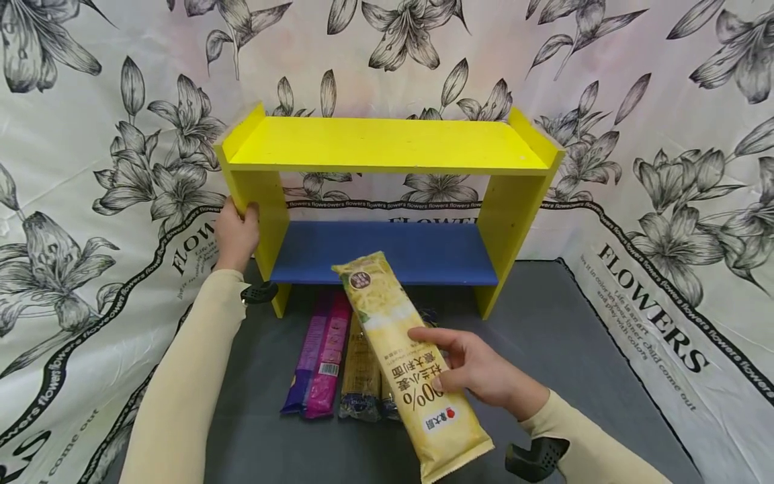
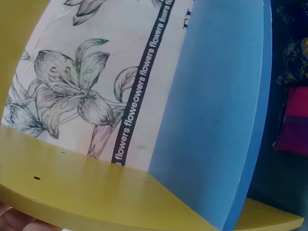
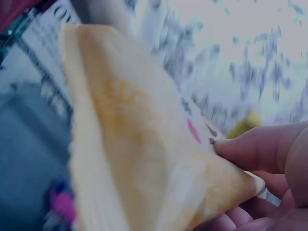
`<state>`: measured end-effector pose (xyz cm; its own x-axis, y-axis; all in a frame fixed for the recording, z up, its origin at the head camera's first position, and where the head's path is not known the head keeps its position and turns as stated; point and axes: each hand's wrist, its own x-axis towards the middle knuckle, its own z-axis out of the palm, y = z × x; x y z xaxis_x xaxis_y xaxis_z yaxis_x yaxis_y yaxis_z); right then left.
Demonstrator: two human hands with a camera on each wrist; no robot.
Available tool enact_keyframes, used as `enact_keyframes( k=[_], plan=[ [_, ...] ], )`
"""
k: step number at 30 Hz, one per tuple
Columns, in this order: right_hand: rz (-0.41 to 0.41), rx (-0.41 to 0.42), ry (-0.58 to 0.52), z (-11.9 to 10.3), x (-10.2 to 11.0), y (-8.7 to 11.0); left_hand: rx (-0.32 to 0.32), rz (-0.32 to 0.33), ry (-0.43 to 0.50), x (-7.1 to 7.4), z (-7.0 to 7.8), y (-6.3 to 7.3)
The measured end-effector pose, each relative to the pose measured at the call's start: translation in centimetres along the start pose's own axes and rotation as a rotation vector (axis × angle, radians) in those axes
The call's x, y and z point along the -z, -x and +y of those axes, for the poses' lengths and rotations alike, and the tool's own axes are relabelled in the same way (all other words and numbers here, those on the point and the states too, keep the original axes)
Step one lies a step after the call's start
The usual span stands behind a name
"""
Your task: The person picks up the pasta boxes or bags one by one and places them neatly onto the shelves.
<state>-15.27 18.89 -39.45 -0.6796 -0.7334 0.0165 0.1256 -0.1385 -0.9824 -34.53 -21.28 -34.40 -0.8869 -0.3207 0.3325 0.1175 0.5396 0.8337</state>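
We see a dark grey table (image 1: 574, 349) under the yellow shelf (image 1: 387, 144), and white cloth (image 1: 713, 269) printed with black flowers behind the shelf and to both its sides. A blue board (image 1: 387, 252) spans the shelf between its side panels. Below that board, reaching out in front of the shelf, lie a purple pack (image 1: 306, 363), a pink pack (image 1: 329, 359) and brownish-yellow packs (image 1: 361, 370).

We cannot count those brownish packs, since the yellow packet (image 1: 393, 336) covers part of them. From the left wrist, only a few fingers show past the shelf's panel, cut off by the frame; the right wrist's view is blurred, its print unreadable.

Our left hand (image 1: 238, 232) grips the shelf's left side panel. Our right hand (image 1: 478, 366) pinches the yellow packet by its right edge, thumb on the printed face, in front of the shelf. The packet's long axis runs aslant: the end with the dark round emblem points toward the blue board, left of the shelf's middle, and the other end points away from the shelf, to the right.
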Motion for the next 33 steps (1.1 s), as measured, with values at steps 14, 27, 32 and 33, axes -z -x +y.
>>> enact_keyframes(
  k=[14,27,32,33],
  plan=[
    [0.145,0.075,-0.002,-13.8,-5.1,-9.9,-0.001,-0.016,-0.033,0.6,-0.6,0.0],
    [0.509,-0.038,-0.048,-19.6,-2.6,-19.3,-0.039,0.038,-0.017,0.0,-0.8,0.3],
    [0.539,-0.038,-0.033,-20.1,-2.0,-20.7,-0.051,0.042,-0.023,-0.3,-0.8,-0.1],
    [0.542,-0.037,-0.027,-20.2,-1.9,-20.9,-0.053,0.041,-0.020,-0.4,-0.7,-0.1]
  ],
)
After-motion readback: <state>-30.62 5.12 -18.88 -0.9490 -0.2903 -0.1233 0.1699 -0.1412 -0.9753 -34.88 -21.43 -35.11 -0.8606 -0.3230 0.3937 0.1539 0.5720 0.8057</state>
